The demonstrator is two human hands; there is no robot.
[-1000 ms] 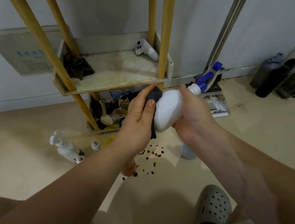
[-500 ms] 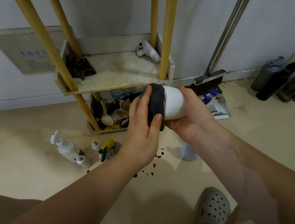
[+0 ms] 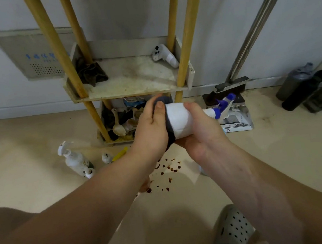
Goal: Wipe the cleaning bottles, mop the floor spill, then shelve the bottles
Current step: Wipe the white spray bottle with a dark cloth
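The spray bottle (image 3: 179,119) is white w/ a blue trigger head (image 3: 224,102). It lies sideways in the air btw. both hands, base toward the left hand (image 3: 151,131), nozzle pointing out past the right hand (image 3: 202,135). Bottles counted: 1 in the hands, 2 more on the floor to the left of the left hand, i.e. a white pump bottle (image 3: 73,161) and a small bottle (image 3: 106,158) w/ a yellow part. Cloths in hand: 1. The left hand clasps the dark cloth (image 3: 170,135), fingers bent over it, and presses it on the bottle's base. The right hand grasps the bottle body near the neck. Brown spill drops (image 3: 168,168) lie on the floor below both hands. The rack shelf (image 3: 130,79) stands just beyond the hands.
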